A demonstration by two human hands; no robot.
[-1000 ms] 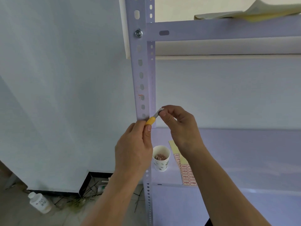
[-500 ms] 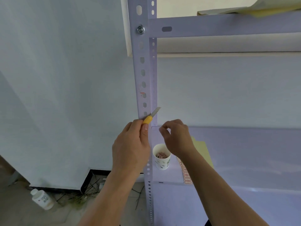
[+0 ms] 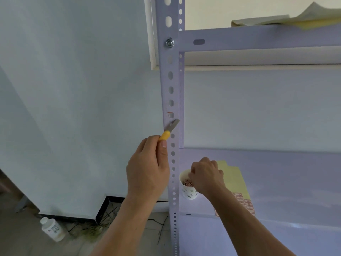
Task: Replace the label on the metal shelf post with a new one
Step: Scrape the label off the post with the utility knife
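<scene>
1. Just above the left hand (image 3: 147,169), the shelf post (image 3: 171,85) runs upright, with a small red scrap of label (image 3: 169,112) on its face beside a hole.
2. The left hand is wrapped around the yellow handle of a knife (image 3: 167,133), thumb pressed along the handle.
3. The knife's blade points up and to the right; its tip lies across the post just under the red scrap. I cannot tell whether it touches the metal.
4. To the right of and below the left hand, the right hand (image 3: 206,176) hovers over a paper cup (image 3: 188,189) that stands on the shelf (image 3: 276,182).
5. The right hand's fingertips are bunched together over the cup's mouth; whether they pinch anything cannot be seen.
6. The cup holds small pinkish scraps.
7. Beyond the right wrist, a yellow sheet (image 3: 238,180) of red labels lies flat on the shelf.
8. Below the left forearm, a white bottle (image 3: 52,230) lies on the floor.
</scene>
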